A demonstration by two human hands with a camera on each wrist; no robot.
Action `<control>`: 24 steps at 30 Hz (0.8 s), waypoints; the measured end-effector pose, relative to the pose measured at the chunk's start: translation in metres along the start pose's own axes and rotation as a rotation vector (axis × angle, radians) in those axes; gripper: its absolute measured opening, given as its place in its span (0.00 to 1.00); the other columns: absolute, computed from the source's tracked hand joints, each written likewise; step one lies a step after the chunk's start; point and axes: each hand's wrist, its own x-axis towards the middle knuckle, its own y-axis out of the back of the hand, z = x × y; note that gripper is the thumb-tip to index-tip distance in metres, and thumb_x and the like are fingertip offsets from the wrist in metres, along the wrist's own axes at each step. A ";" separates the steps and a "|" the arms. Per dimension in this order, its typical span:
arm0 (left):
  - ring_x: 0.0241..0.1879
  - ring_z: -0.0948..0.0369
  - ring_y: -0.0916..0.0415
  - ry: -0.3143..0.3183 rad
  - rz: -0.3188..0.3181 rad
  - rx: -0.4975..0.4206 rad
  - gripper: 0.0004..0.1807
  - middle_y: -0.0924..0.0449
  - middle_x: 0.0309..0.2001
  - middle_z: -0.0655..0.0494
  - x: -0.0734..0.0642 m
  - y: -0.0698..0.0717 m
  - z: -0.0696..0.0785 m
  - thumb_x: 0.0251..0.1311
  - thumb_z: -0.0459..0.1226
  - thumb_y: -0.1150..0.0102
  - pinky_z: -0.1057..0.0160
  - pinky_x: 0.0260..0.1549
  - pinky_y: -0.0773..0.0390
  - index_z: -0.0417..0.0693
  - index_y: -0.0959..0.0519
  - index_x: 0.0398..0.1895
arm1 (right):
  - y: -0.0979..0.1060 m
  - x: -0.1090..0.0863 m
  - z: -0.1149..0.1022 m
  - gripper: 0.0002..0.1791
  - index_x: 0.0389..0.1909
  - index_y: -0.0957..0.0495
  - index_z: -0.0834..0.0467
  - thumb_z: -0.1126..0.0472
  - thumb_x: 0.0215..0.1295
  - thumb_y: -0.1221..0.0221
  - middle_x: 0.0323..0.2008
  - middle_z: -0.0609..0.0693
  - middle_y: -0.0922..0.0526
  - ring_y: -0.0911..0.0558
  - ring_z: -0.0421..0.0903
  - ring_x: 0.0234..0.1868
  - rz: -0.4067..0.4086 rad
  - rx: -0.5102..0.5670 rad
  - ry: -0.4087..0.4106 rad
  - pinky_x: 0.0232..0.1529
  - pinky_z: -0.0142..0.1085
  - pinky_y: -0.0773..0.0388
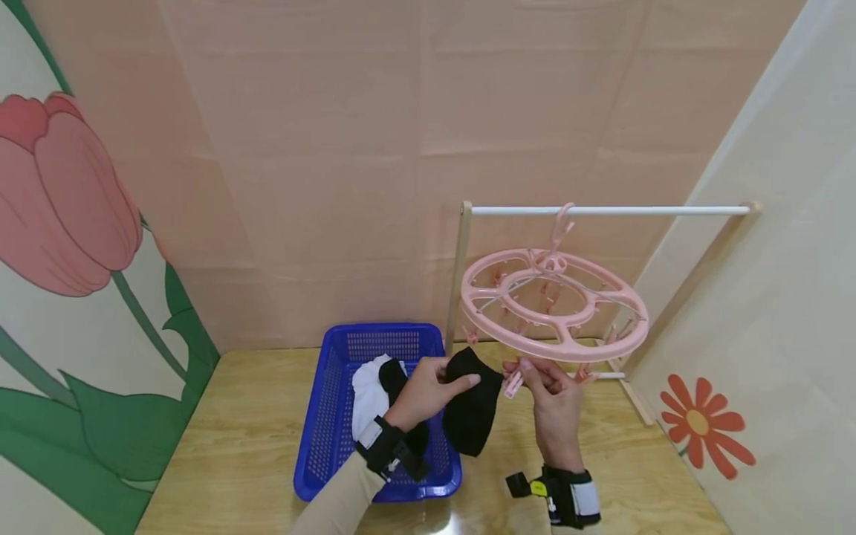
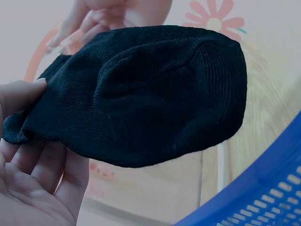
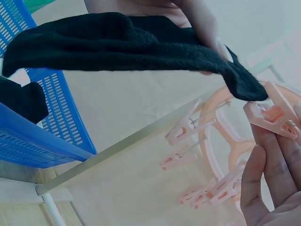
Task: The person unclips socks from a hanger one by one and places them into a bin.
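A black sock (image 1: 472,405) is pinched between the thumb and fingers of my left hand (image 1: 428,392), held up beside the basket with its toe end hanging down. In the left wrist view the sock (image 2: 160,94) spreads wide, my thumb lying on its cuff end. My right hand (image 1: 558,409) holds a pink clothespin (image 1: 513,384) of the round hanger (image 1: 568,349). Seen from the right wrist, the clothespin (image 3: 273,115) lies against my fingers, its tip right at the sock's edge (image 3: 247,87).
A blue basket (image 1: 310,446) holds white socks (image 1: 369,390) and another black sock (image 1: 391,379). The hanger's hook (image 1: 560,227) hangs on a white bar (image 1: 655,211) of a wooden-sided rack. More pink clothespins (image 3: 181,132) dangle under the ring. Walls stand behind and at both sides.
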 end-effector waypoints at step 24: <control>0.30 0.61 0.23 0.149 0.224 0.073 0.14 0.14 0.31 0.50 -0.014 0.062 -0.037 0.67 0.46 0.30 0.65 0.30 0.26 0.43 0.15 0.35 | 0.002 -0.001 0.013 0.16 0.53 0.21 0.75 0.64 0.77 0.40 0.35 0.50 0.07 0.07 0.44 0.35 0.021 0.059 -0.025 0.42 0.34 0.12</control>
